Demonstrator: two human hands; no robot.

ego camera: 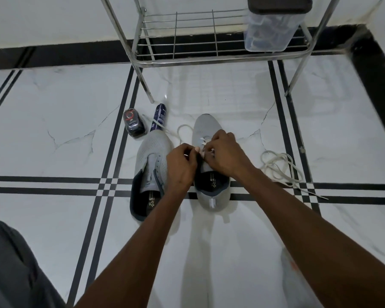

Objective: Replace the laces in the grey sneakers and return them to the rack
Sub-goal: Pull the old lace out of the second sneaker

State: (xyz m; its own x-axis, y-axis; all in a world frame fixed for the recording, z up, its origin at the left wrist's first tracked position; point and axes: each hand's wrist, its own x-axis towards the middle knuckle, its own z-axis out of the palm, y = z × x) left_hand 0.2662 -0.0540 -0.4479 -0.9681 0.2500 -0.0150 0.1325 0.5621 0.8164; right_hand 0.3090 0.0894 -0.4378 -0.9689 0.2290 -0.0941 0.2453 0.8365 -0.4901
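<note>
Both hands at the right sneaker (209, 130) on the floor, left hand (181, 165) and right hand (223, 153) pinching its white lace (203, 141). Soft, thin, floppy lace, best held near the tip; light, bendy left sneaker (150, 165) unlaced just beside. Farther off, loose lace (280, 166), then the rack (211, 56)

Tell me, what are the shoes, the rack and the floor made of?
The grey sneakers look like knitted mesh fabric: tiny holes dot the matte uppers. The rack looks like shiny metal, thin silvery wire and tubes that catch the light. The floor looks like glossy marble-look tile, white with veins, black stripes and reflections.
</note>
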